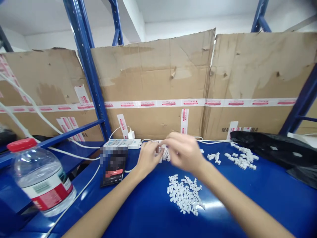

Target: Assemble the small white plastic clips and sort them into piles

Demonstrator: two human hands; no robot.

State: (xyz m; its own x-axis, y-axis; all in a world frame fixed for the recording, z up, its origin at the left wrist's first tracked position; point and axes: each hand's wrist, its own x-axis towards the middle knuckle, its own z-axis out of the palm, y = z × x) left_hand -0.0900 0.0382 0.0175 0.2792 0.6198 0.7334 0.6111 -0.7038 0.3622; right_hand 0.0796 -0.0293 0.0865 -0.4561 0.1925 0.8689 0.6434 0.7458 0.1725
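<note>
My left hand (149,155) is closed, its thumb and fingertips bent together at a pile of small white plastic pieces (165,155) toward the back of the blue table. Right beside it, my right hand (184,151) is blurred by motion, with its fingers curled in and their tips close to my left fingertips. Whatever either hand pinches is too small and hidden to name. Nearer to me, between my forearms, lies a larger heap of small white plastic pieces (184,193). A thin curved piece (201,205) rests at that heap's right edge.
More white pieces lie in a small group (214,157) and a larger one (244,158) at right, by a black plastic bag (267,148). At left are a phone (114,170), a power strip (119,143), white cables and a large water bottle (42,178). Cardboard (153,82) walls the back.
</note>
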